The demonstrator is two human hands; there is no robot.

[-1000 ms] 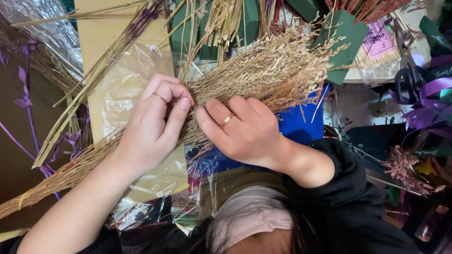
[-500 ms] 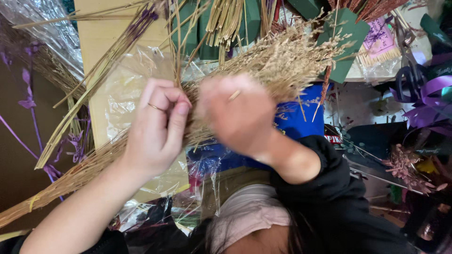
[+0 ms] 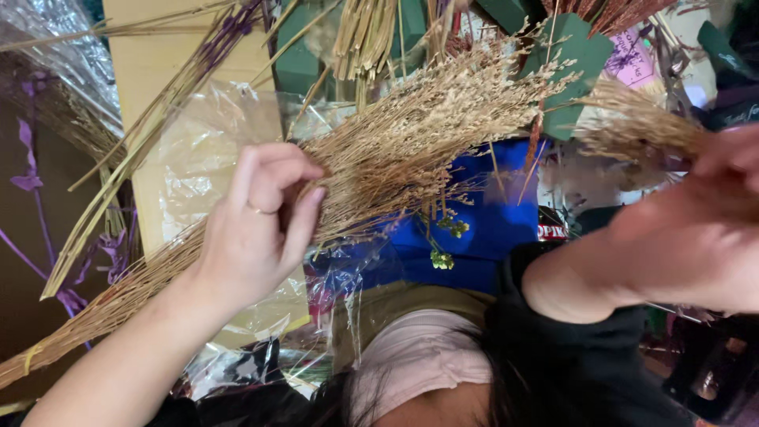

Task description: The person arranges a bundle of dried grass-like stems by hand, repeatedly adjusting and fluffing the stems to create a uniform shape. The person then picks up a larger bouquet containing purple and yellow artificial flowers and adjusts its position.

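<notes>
**Dried grass bundle pinned mid-stem**

Dried grass bundle (image 3: 395, 150) is lying under the left hand (image 3: 253, 229), fingers clenching its stems, steadying them. Off to the side, the right hand (image 3: 696, 229) is pinching a smaller sprig (image 3: 632, 126) away, over cellophane (image 3: 198, 166).

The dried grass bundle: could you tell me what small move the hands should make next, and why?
Probably bring the right hand and its small tuft back onto the dried grass bundle: the left hand grips the bundle alone, and the tuft is held apart to its right.
</notes>
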